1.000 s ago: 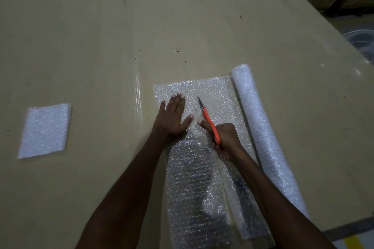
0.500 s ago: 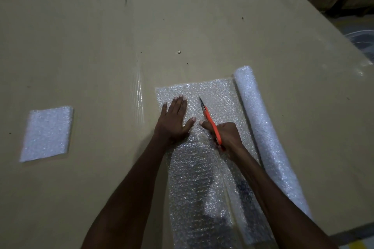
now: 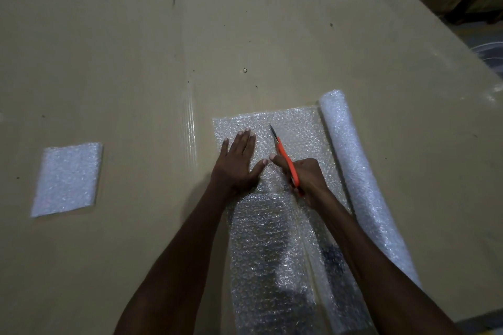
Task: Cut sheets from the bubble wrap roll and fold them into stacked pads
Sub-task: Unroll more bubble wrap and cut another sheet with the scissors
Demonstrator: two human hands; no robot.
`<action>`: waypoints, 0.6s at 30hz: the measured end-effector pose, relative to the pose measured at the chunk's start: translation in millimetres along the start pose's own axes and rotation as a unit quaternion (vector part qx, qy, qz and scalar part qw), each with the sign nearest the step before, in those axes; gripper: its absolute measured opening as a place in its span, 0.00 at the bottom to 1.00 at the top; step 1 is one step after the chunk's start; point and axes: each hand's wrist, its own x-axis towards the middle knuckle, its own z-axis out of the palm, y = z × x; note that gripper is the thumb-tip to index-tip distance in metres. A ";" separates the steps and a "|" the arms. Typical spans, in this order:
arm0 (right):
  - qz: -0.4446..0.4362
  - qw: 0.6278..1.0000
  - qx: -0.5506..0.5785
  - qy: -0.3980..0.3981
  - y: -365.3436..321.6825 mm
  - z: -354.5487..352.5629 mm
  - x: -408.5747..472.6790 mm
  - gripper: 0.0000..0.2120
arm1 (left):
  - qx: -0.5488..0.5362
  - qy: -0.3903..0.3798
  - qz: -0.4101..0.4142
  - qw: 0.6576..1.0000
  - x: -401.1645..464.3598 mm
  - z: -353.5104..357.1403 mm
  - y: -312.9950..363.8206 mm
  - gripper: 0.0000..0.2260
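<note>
- Currently the left hand [image 3: 239,163] presses flat on the bubble wrap sheet [image 3: 294,128].
- Right hand [image 3: 307,177] grips orange scissors [image 3: 284,158]; advise keeping blades parallel to the roll [image 3: 356,171].

The bubble wrap roll [image 3: 362,179] lies on its side at the right, white and tightly wound, running from the far middle toward the near right. From its left side an unrolled clear sheet [image 3: 272,239] lies flat on the surface [image 3: 136,62], its far edge squared off. An orange-handled cutter [image 3: 284,156] stands slanted on the sheet, blade tip pointing away. Well apart to the left lies one folded pad [image 3: 68,178], a whitish rectangle resting flat.
</note>
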 end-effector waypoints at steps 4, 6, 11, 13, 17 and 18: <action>-0.001 1.000 0.008 -0.003 2.0 -1.3 3.7 0.22 | 0.001 -0.006 0.001 1.000 1.2 -0.2 -0.9 0.35; 0.000 1.000 0.013 -0.004 2.5 -0.3 4.0 0.22 | 0.001 -0.005 0.002 1.000 1.2 -0.1 -1.0 0.36; -0.008 1.000 0.017 0.007 -1.0 5.4 12.7 0.24 | 0.002 0.018 0.005 1.000 0.3 2.0 -1.2 0.35; -0.009 1.000 0.017 0.011 -0.1 5.9 14.2 0.24 | 0.002 0.020 0.005 1.000 0.3 2.4 -1.0 0.35; 0.000 1.000 0.018 0.009 -1.0 7.2 16.4 0.24 | 0.012 0.023 0.008 1.000 0.4 3.3 -1.7 0.35; 0.002 1.000 0.016 0.011 -2.2 7.5 17.3 0.24 | 0.012 0.024 0.008 1.000 0.3 3.2 -1.6 0.35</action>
